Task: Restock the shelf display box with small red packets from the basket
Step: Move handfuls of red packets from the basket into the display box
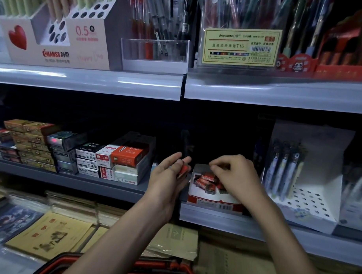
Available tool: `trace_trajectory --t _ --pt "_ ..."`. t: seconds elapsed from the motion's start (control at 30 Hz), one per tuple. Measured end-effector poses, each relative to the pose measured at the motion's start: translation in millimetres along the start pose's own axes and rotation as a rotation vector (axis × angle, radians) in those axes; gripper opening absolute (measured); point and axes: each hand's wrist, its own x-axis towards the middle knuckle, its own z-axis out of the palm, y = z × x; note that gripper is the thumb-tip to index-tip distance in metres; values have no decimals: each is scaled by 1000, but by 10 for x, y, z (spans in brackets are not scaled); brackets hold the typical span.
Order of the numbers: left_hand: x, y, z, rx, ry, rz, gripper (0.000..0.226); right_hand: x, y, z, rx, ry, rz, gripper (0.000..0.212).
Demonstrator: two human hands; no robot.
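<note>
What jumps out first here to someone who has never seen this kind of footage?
Two bare hands work at the middle shelf: the left hand holds a small red packet, the right hand hovers over the display box, where more packets lie. A yellow label card stands out on the upper shelf, and the red basket rim shows at the bottom edge.

stacked boxes [113,163] mid-shelf left | yellow label card [240,46] upper shelf | notebooks [49,234] below
</note>
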Motion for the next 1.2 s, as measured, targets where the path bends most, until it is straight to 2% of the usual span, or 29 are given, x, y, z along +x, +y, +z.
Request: trace_trajectory --t 0.07,0.13,0.2,0.3,0.37,0.47,0.53,0.63,0.77,0.9,1.07,1.2 --pt "14 -32 57 34 -60 21 27 -66 -135 -63 331 -133 112 13" --pt "37 -74 139 52 -110 33 28 -120 -216 -74 539 -253 167 15" --pt "45 -98 221 73 -139 42 28 -148 -249 -77 657 -268 191 15" --pt "48 -91 277 84 -137 29 28 -137 -228 -148 691 -204 245 18" --pt "57 -88 246 138 -129 28 30 -109 -144 -206 543 -69 233 16" --pt "56 -105 139 157 -104 30 35 -91 60 -232 -143 204 44 14" --pt "21 -123 66 155 -100 27 34 -118 154 -185 -512 208 -66 13" --pt "-43 -162 -21 165 -101 63 32 -172 201 -58 -799 79 -103 17" --pt "-110 -173 -138 291 -134 161 30 -236 167 -112 -820 -51 -57 24" --pt "-214 -176 -325 537 -216 301 35 -401 24 -114 -704 15 -136 16" --pt "-344 -133 -764 1061 -246 558 44 -817 -263 55 -544 -37 -234 37" --pt "-497 -47 -1228 1431 -228 659 53 -1214 -453 271 -474 -188 -252 63"
